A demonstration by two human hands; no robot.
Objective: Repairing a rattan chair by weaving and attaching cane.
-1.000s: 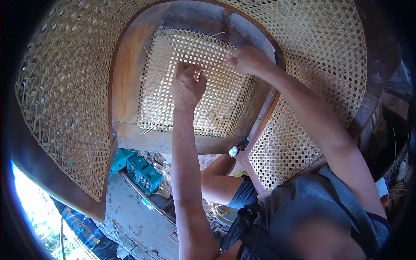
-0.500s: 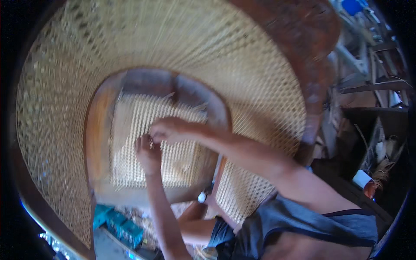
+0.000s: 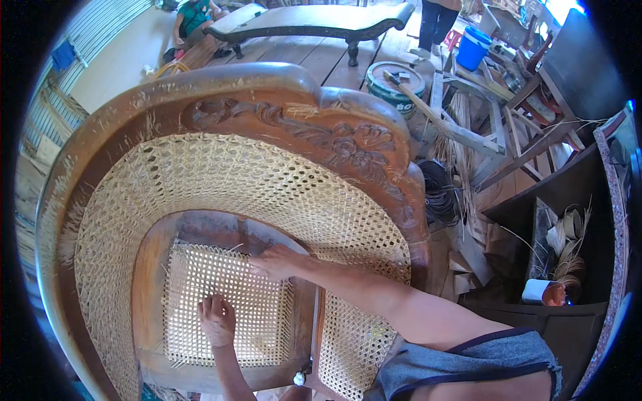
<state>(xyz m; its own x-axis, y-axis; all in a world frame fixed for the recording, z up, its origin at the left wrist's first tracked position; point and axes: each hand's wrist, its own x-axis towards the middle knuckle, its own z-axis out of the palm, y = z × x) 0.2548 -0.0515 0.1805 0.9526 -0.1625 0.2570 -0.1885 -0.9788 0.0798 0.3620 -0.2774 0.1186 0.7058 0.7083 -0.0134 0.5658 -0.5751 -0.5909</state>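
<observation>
A square woven cane panel [image 3: 261, 334] covers the seat of a carved wooden chair [image 3: 200, 90], inside the curved cane back [image 3: 221, 157]. Over the panel's middle, my left hand [image 3: 217, 322] has its fingers curled down against the weave. My right hand [image 3: 273, 262] reaches across to the panel's far right part, fingers pressed together at the mesh. Any thin strand in either pinch is too fine to make out. Loose cane ends stick out along the panel's edges.
Right of the chair stand a lidded bucket [image 3: 394, 83], a wooden frame [image 3: 468, 137] and a dark box [image 3: 535, 321] holding cane coils and a white container [image 3: 543, 292]. Behind are a bench [image 3: 307, 25], a blue bucket [image 3: 474, 48] and two other people, partly seen.
My hands were close together over the panel; now they are apart, the left nearer me and the right farther toward the panel's far right. The view has tilted up, showing the room beyond.
</observation>
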